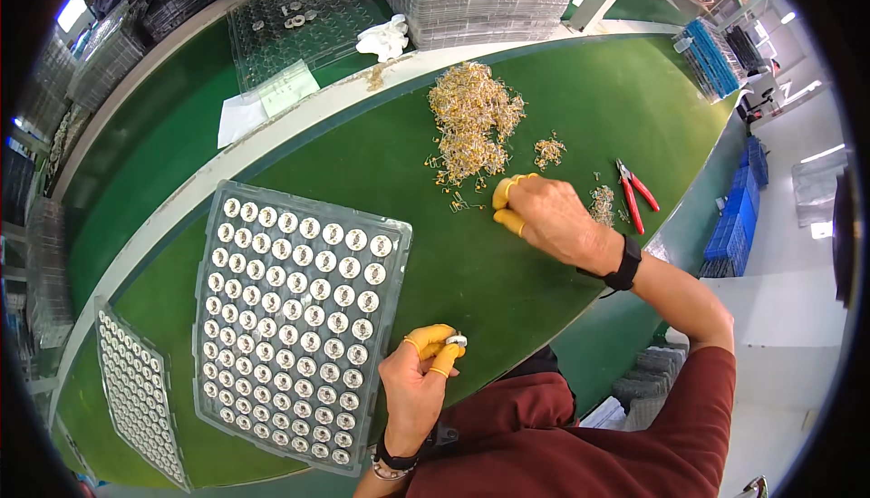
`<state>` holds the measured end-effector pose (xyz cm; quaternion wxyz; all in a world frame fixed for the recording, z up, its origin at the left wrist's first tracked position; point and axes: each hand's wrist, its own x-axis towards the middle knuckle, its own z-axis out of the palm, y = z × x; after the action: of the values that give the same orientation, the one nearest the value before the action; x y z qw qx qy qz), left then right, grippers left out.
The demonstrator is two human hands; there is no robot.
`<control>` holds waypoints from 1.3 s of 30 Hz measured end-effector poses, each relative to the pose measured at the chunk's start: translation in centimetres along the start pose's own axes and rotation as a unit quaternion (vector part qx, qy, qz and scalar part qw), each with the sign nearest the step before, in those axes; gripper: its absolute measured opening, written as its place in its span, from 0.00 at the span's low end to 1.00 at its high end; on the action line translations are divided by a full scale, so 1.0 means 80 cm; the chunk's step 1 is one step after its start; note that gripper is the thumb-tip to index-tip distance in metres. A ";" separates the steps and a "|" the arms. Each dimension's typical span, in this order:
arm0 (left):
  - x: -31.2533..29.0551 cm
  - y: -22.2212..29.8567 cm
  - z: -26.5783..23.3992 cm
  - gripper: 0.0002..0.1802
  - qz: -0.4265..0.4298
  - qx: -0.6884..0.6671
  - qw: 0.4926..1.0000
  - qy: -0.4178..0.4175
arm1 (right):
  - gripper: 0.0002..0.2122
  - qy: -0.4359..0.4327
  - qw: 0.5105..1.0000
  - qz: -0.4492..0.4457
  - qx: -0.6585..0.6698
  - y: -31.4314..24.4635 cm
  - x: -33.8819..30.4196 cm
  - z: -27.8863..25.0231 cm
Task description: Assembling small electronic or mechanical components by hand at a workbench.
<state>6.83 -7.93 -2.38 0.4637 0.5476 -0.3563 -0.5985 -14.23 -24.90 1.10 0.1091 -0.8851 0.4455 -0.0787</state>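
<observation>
My left hand (417, 380) pinches a small round white disc part (457, 341) between thumb and fingers, near the table's front edge. Yellow finger cots cover fingertips on both hands. Over the table, my right hand (548, 217) has its thumb and forefinger a little apart, with nothing visible between them. Just left of those fingertips lie a few loose bent-wire pieces (460, 203), below a large heap of small yellow-and-silver wire parts (471, 122). Beside my left hand, a clear plastic tray (388, 267) carries rows of round white discs with small metal parts at their centres.
Red-handled cutting pliers (636, 197) lie right of my right hand, by a small pile of wire bits (602, 205). Another small heap (548, 152) sits beyond. A second filled tray (136, 389) lies far left. Stacked clear trays (480, 0) stand behind the white ledge.
</observation>
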 end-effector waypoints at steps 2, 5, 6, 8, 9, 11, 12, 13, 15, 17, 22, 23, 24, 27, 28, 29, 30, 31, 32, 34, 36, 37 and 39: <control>0.001 -0.001 0.000 0.10 0.004 -0.005 1.000 0.007 | 0.07 0.015 1.000 -0.003 -0.006 0.027 0.000 0.006; 0.002 0.000 0.001 0.09 0.009 -0.008 1.000 0.013 | 0.06 0.086 0.993 0.034 -0.076 0.055 -0.001 -0.004; 0.002 0.000 0.001 0.09 0.009 -0.005 1.000 0.016 | 0.06 0.086 0.993 0.032 -0.075 0.054 0.000 -0.006; 0.002 -0.001 0.000 0.09 0.009 -0.009 1.000 0.018 | 0.07 0.091 0.989 0.064 -0.099 0.043 0.000 -0.014; 0.002 -0.002 0.000 0.10 0.009 -0.014 1.000 0.018 | 0.07 0.106 0.991 0.030 -0.081 0.044 -0.001 -0.006; 0.002 -0.001 0.001 0.09 0.008 -0.016 1.000 0.018 | 0.07 0.085 0.995 0.012 -0.051 0.024 0.001 0.002; 0.003 -0.001 0.001 0.09 0.007 -0.020 1.000 0.016 | 0.07 0.064 0.998 -0.005 -0.022 0.011 0.004 0.006; 0.003 -0.001 0.001 0.09 0.007 -0.019 1.000 0.015 | 0.06 0.055 0.998 -0.024 -0.007 -0.003 0.009 0.002; 0.002 -0.002 0.001 0.10 0.001 -0.017 1.000 0.013 | 0.07 0.043 0.998 -0.045 -0.028 -0.008 0.013 0.006; 0.000 0.000 0.002 0.10 -0.002 -0.017 1.000 0.017 | 0.09 0.023 0.996 -0.070 -0.056 -0.007 0.013 0.009; -0.001 0.004 0.002 0.11 0.005 -0.011 1.000 0.004 | 0.09 -0.001 0.995 -0.069 -0.073 -0.007 0.005 0.005; -0.002 0.005 0.002 0.11 0.004 -0.018 1.000 0.004 | 0.09 -0.003 0.995 -0.081 -0.066 -0.010 0.005 0.003; -0.002 0.005 0.001 0.12 0.002 -0.025 1.000 0.005 | 0.09 -0.005 0.994 -0.084 -0.063 -0.017 0.001 -0.002; 0.002 0.009 -0.003 0.12 -0.001 -0.058 0.998 -0.018 | 0.08 0.019 0.988 -0.100 0.117 -0.057 -0.024 -0.018; 0.003 0.011 -0.002 0.12 -0.008 -0.086 0.995 -0.046 | 0.08 0.041 0.983 -0.111 0.138 -0.073 -0.038 -0.021; 0.004 0.012 -0.002 0.11 -0.021 -0.113 0.992 -0.061 | 0.09 0.047 0.977 -0.111 0.175 -0.086 -0.048 -0.023; 0.005 0.014 0.000 0.11 -0.020 -0.121 0.990 -0.074 | 0.09 0.054 0.968 -0.111 0.218 -0.095 -0.056 -0.022; 0.002 0.018 0.001 0.11 -0.024 -0.148 0.985 -0.083 | 0.09 0.049 0.965 -0.112 0.231 -0.101 -0.065 -0.018; 0.000 0.019 0.002 0.11 -0.023 -0.179 0.979 -0.098 | 0.09 0.049 0.962 -0.098 0.250 -0.106 -0.072 -0.014; -0.011 0.019 0.004 0.10 -0.016 -0.186 0.978 -0.089 | 0.10 0.046 0.957 -0.085 0.274 -0.117 -0.085 -0.007; -0.019 0.020 0.006 0.10 -0.003 -0.193 0.977 -0.084 | 0.11 0.070 0.954 -0.103 0.273 -0.123 -0.095 -0.001; -0.023 0.020 0.006 0.09 -0.003 -0.170 0.982 -0.085 | 0.11 0.071 0.953 -0.105 0.275 -0.125 -0.098 0.002; -0.031 0.024 0.007 0.06 -0.026 -0.144 0.986 -0.085 | 0.11 0.103 0.944 -0.140 0.280 -0.129 -0.104 0.008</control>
<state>6.50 -6.23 0.29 0.4899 0.4317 -0.2904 -0.6995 -11.05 -12.17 2.81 0.2940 -0.8594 0.2862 -0.3052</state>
